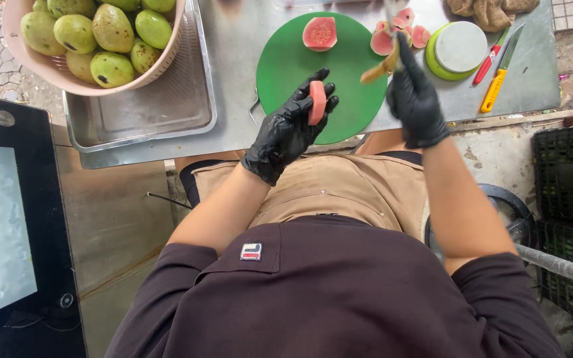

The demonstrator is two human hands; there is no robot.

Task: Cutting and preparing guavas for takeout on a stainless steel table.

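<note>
Black-gloved, the left hand (291, 126) pinches a pink guava slice (317, 102) between its fingertips, holding it upright over the near edge of the round green cutting board (286, 63). To the right of the board's edge, the right hand (414, 98), also in a black glove, is closed around the pale wooden handle of a knife (381, 68); the blade is blurred and cannot be made out clearly. On the far part of the cutting board rests a guava half (319, 33), cut face up and pink. Just off the board's right rim lie several more guava pieces (396, 32), and beyond them, further right of the board, sits a green bowl with a white lid (457, 48). Right of that bowl are a red-handled tool (488, 58) and a yellow-handled knife (499, 78), lying side by side on the steel table (240, 40). Well to the left of the cutting board, a pink basket (41, 66) full of whole green guavas (112, 30) stands in a steel tray (160, 113). Crumpled brown cloth (492, 10) lies at the table's far right corner
</note>
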